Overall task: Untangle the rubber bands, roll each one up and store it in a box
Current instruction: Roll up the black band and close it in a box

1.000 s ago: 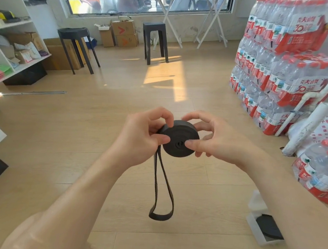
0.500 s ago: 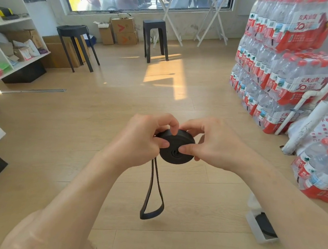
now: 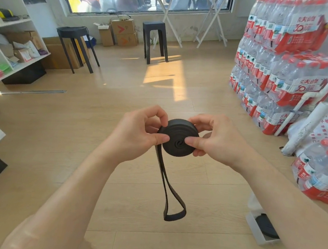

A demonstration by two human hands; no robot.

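Note:
A black rubber band (image 3: 179,132) is wound into a flat coil in front of me, held above the wooden floor. My left hand (image 3: 138,132) pinches the coil's left edge, thumb on its face and fingers behind. My right hand (image 3: 215,138) grips the right side, thumb pressing near the spiral centre. A loose loop of the band (image 3: 169,196) hangs down from the coil's left side. A small white box (image 3: 254,227) lies on the floor at lower right with another black rolled band (image 3: 267,228) inside, partly hidden by my right forearm.
Stacked packs of bottled water (image 3: 279,61) line the right wall, with more bottles (image 3: 322,168) and a white pipe (image 3: 307,129) nearby. Two black stools (image 3: 75,45) (image 3: 154,38) and cardboard boxes (image 3: 123,33) stand at the back. White shelves (image 3: 9,51) fill the left side.
Both hands keep turning the coil. The hanging loop is about as long as a second ago, after looking shorter half a second ago. The view has shifted slightly.

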